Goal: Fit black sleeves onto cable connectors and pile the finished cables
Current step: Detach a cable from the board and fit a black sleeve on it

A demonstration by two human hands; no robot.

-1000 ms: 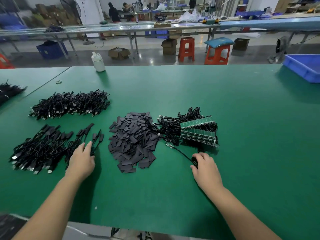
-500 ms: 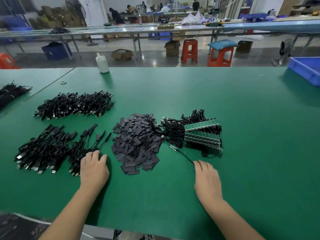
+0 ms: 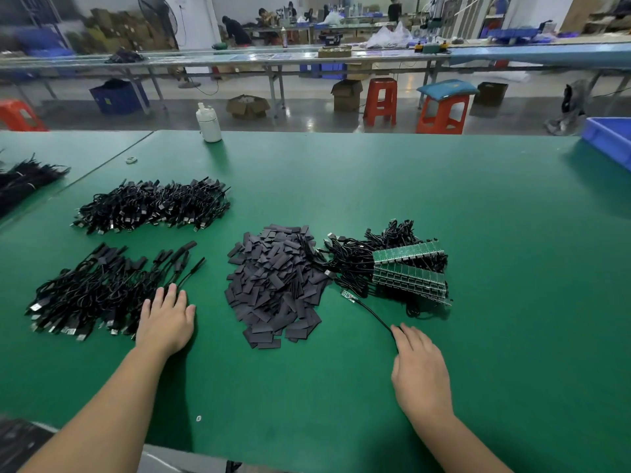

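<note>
Left hand point(image 3: 166, 320) lies flat, fingers straight, touching the sleeved cable pile point(image 3: 102, 291). Right hand point(image 3: 418, 367) rests on one cable point(image 3: 370, 310) (grip unclear); black sleeves point(image 3: 276, 285) lie between both hands.

green table mat point(image 3: 409, 199) covers the bench. white plastic bottle point(image 3: 208, 123) upright at far edge. small ring-like bit point(image 3: 131, 160) on the mat near the seam, too small to identify. blue bin point(image 3: 611, 141) at right edge, partly cut off. beyond the bench: two orange stools point(image 3: 380, 101), one with a teal cushion point(image 3: 446, 87); cardboard boxes point(image 3: 247, 105) on the floor; blue crate point(image 3: 118, 97) under a long worktable point(image 3: 273, 58); people point(image 3: 235, 29) working far back, blurred.
</note>
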